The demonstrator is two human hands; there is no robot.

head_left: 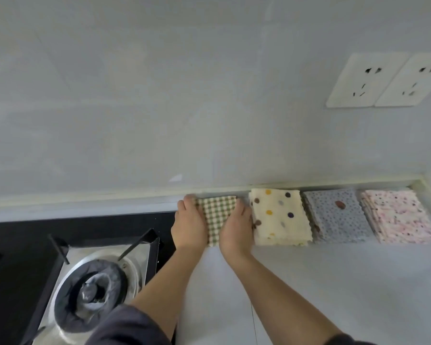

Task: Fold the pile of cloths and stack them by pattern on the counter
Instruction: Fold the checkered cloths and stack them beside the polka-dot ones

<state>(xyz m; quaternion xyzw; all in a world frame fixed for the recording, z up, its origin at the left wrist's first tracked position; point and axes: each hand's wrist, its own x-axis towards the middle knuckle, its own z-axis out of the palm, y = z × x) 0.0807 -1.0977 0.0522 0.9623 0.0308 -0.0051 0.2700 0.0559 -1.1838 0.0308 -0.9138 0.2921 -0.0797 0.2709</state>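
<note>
Your fingers (pixel 184 204) lie nearly straight along both sides of the green checked stack (pixel 215 216), left hand (pixel 188 224) and right hand (pixel 234 226) pressing it rather than gripping. Squeeze evenly to square its edges without nudging the polka-dot stack (pixel 279 215) just beside it. It sits leftmost of four on the pale counter (pixel 334 282) against the wall, with the gas hob (pixel 95 290) to its left and two sockets (pixel 383 80) above.

On the worktop (pixel 334 282), four cloth stacks line the far edge against the wall (pixel 159 95), side by side: leftmost stack (pixel 217 217), second stack (pixel 279 215), third stack (pixel 339 216), rightmost stack (pixel 398 216). The left hand (pixel 188 225) and right hand (pixel 235 227) flank the leftmost stack, touching its sides. The stove (pixel 60 270) lies to the left, nearer.
</note>
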